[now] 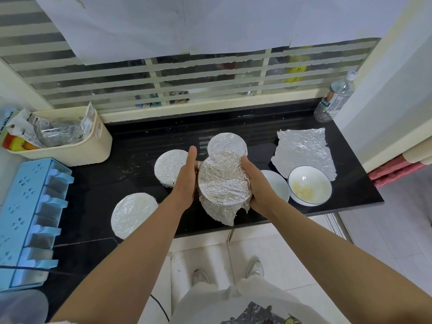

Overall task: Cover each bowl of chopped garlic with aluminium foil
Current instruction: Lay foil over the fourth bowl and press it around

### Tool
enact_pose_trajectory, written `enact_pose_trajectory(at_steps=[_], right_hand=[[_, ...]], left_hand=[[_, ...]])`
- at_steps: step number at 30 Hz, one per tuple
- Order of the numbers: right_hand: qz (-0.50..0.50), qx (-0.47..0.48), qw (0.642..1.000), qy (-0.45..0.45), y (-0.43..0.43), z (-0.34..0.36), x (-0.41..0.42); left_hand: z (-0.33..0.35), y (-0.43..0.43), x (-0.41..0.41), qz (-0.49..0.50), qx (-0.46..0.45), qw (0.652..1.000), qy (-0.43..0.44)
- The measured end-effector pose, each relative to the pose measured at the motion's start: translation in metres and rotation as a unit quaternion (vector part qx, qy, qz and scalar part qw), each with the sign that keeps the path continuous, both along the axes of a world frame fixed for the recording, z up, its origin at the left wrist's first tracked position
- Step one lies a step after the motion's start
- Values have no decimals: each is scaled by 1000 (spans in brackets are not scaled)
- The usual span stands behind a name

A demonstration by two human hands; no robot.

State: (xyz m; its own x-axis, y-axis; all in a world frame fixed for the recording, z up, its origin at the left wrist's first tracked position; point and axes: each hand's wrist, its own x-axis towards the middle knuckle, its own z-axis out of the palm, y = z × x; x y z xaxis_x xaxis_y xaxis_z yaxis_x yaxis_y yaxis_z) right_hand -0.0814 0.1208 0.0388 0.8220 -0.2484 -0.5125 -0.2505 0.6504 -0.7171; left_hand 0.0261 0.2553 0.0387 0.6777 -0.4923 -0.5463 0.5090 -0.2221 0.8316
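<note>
A foil-wrapped bowl (pixel 223 181) is held above the middle of the surface (pixel 140 146), between the two hands. It is tilted, so that its covered mouth faces up and towards the person. Being round, it has no long axis. A loose flap (pixel 225 215) of foil hangs down towards the near edge. The left hand (pixel 187 177) is laid flat against its left side, fingers straight and together. The right hand (pixel 258 189) is wrapped round its right side, fingers curled on the foil. Three covered bowls (pixel 171 168) (pixel 226 142) (pixel 133 215) are set behind and to the left. To the right an uncovered garlic bowl (pixel 309 185) is seen, with a foil sheet (pixel 304 153) behind it.
</note>
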Motion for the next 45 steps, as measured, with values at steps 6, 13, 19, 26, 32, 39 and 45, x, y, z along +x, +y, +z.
enact_pose_trajectory(at_steps=[6, 13, 19, 26, 32, 39, 45], right_hand=[[3, -9, 1000, -7, 1, 1, 2], [3, -12, 1000, 3, 1, 1, 2], [-1, -7, 1000, 4, 0, 1, 1], [20, -13, 1000, 10, -4, 2, -3], [55, -28, 998, 24, -7, 7, 3], [51, -23, 998, 37, -9, 11, 10], [-57, -60, 997, 13, 2, 10, 6]], left_hand=[[8, -7, -10, 26, -77, 990, 112], [14, -9, -16, 35, -145, 981, 125], [6, -5, -15, 32, -109, 985, 131], [13, -1, -16, -62, -60, 992, 94], [23, 2, -11, -53, -81, 986, 134], [15, -4, -19, 15, -66, 988, 142], [13, -6, -18, 71, -96, 979, 168]])
